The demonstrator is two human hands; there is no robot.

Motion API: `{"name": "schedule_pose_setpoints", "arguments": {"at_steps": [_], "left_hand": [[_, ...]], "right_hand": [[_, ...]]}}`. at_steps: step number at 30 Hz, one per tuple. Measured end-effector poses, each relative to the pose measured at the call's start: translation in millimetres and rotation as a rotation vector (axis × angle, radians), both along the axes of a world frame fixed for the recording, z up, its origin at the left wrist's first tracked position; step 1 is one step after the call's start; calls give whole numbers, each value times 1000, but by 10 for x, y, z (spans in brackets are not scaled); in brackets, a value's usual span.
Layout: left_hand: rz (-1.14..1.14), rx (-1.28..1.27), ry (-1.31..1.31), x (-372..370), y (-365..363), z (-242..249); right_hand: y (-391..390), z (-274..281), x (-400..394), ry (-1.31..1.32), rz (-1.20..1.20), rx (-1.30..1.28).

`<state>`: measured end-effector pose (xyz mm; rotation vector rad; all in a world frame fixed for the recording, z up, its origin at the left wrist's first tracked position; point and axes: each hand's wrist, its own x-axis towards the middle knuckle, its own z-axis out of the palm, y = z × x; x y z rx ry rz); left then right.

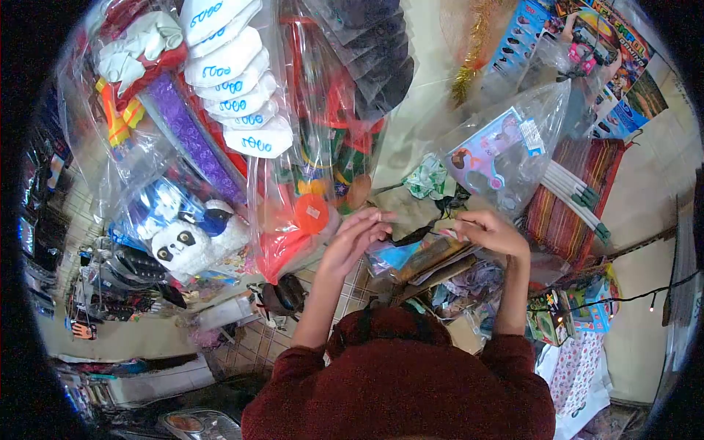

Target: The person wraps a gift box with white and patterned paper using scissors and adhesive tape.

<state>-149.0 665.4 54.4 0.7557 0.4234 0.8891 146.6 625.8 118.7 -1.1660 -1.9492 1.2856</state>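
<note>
My left hand [359,233] is raised in front of me, its fingers bent and held close together at one end of a dark, thin, strip-like piece [419,236]. What lies between those fingertips is too small to tell. At the other end, my right hand [484,231] is closed in a pinch, and the dark piece runs to its fingertips. Just below the piece shows a blue plastic-wrapped item [396,257]. Beyond my hands is a green-and-white crumpled bundle [427,178]. Close to my left hand hangs a red item in clear plastic [282,253] with an orange round tag [312,213].
White paper tags marked 2000 [257,141] hang at upper left, above a bagged panda plush [176,246]. At right hang a bagged unicorn-printed card [488,150], white-and-green sticks [576,194] and a striped woven cloth [568,220]. A light string [623,299] crosses lower right.
</note>
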Motion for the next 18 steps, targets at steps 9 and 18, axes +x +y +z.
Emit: {"name": "schedule_pose_setpoints", "arguments": {"at_steps": [9,18], "left_hand": [[14,-104,-184,-17,20,-201],[-65,-142,-315,-2,-88,9]], "right_hand": [[-71,-249,92,545,-44,-110],[-5,-443,67,1238,190,-432]]}}
